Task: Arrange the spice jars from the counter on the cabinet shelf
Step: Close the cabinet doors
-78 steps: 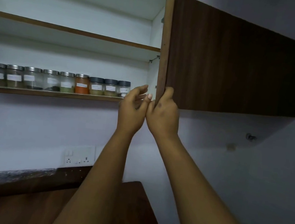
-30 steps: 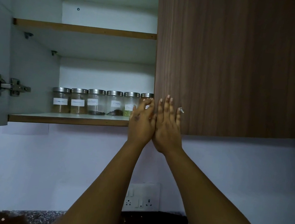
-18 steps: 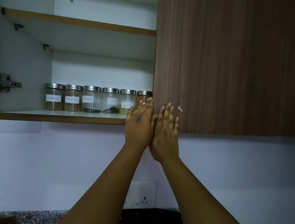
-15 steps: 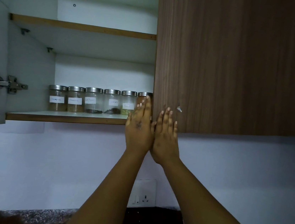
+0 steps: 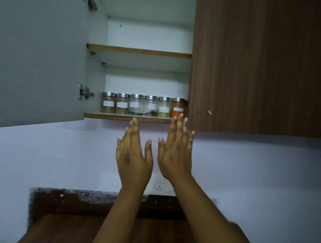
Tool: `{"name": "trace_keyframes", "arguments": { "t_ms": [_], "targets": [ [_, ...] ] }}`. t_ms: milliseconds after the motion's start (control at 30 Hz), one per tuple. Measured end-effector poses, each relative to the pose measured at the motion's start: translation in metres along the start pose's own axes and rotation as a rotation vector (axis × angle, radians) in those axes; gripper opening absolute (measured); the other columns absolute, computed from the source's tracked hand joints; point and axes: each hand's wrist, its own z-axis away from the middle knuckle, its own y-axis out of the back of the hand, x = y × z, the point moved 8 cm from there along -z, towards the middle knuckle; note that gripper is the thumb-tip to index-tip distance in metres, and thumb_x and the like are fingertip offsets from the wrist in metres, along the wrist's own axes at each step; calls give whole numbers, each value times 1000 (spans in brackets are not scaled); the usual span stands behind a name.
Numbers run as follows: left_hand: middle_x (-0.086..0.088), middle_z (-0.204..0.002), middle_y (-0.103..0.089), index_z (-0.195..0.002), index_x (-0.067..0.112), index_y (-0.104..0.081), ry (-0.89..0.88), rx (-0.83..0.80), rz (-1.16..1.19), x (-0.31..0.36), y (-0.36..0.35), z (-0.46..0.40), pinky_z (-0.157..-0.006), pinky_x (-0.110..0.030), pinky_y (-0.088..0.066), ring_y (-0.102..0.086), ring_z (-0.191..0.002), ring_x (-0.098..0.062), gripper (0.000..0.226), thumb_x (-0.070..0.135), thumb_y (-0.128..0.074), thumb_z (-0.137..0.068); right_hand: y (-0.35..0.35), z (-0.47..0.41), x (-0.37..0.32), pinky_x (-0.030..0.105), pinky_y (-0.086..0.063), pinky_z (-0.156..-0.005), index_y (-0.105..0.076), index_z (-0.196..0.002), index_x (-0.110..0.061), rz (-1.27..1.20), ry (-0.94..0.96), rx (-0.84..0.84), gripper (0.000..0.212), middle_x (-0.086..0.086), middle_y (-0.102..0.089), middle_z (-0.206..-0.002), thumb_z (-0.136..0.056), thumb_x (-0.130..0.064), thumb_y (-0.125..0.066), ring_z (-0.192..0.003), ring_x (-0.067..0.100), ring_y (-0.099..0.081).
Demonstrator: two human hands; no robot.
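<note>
Fingers (image 5: 177, 127) straight, spread, holding nothing on both hands | left hand (image 5: 134, 156) and right hand (image 5: 175, 159) now apart, off the brown door (image 5: 263, 63) I saw them pressing | spice jars (image 5: 143, 105) rowed on lower cabinet shelf (image 5: 115, 117) | left door (image 5: 33, 45) open | counter (image 5: 73, 229) below.

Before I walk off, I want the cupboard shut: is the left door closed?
Open: the left door is swung outward, leaving the spice jars visible.
</note>
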Motion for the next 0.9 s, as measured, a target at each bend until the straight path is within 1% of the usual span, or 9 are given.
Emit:
{"name": "trace_keyframes", "arguments": {
  "t_ms": [167,300,433,500,567,667,733,800,900],
  "targets": [
    [-7,-147,-46,-144,10,-39,-57,125,-140,6,119,23,-117,-43,-24,-43,-137,-23,52,19,-56,-96,50,43,-100,40,8,-121,-7,-157,-14,-81,59,68,66,2,4,-165,-102,-42,-30,-151,16,11],
    [-9,-147,-47,-144,7,-38,-41,166,-146,0,199,9,-116,-48,-28,-44,-136,-26,51,17,-56,-97,78,59,-182,43,4,-122,-8,-157,-13,-173,89,64,67,3,2,-165,-101,-42,-32,-151,17,11],
    [-10,-147,-46,-146,9,-35,-48,231,-205,-10,268,-15,-115,-49,-30,-43,-137,-29,52,20,-53,-98,101,56,-254,43,1,-123,-11,-157,-11,-204,162,92,68,5,-2,-165,-101,-43,-34,-152,20,6],
    [-9,-148,-45,-146,12,-33,-74,262,-233,-16,296,-31,-116,-47,-28,-40,-139,-27,52,23,-50,-98,107,51,-282,42,2,-123,-12,-157,-11,-211,192,105,68,5,-3,-165,-101,-43,-35,-152,20,5],
    [-7,-149,-44,-146,14,-33,-114,275,-242,-21,316,-47,-119,-42,-20,-37,-141,-25,51,25,-48,-98,106,44,-306,42,2,-123,-12,-157,-11,-214,209,108,69,5,-4,-165,-101,-45,-35,-152,20,5],
    [-9,-152,-40,-147,12,-34,-109,231,-220,-39,336,-71,-119,-40,-14,-33,-143,-27,53,25,-48,-98,96,33,-336,43,1,-123,-11,-157,-11,-218,192,83,71,6,-3,-165,-101,-46,-36,-152,20,5],
    [-11,-156,-31,-150,11,-29,6,182,-207,-67,347,-88,-119,-45,-18,-26,-145,-30,56,27,-47,-99,86,26,-355,44,1,-123,-9,-157,-10,-249,175,41,72,6,-1,-165,-101,-45,-37,-152,20,7],
    [-9,-159,-26,-152,12,-23,136,76,-96,-97,349,-98,-118,-45,-23,-22,-147,-28,59,35,-43,-101,78,22,-373,43,0,-123,-8,-156,-10,-340,143,16,71,5,-1,-165,-102,-43,-39,-151,19,7],
    [3,-151,-42,-149,24,-32,253,-97,231,-123,337,-103,-110,-35,-37,-41,-137,-18,54,49,-36,-101,72,23,-397,39,-5,-123,-11,-156,-11,-478,116,29,69,5,-7,-164,-101,-40,-41,-152,19,1]
  ]
}}
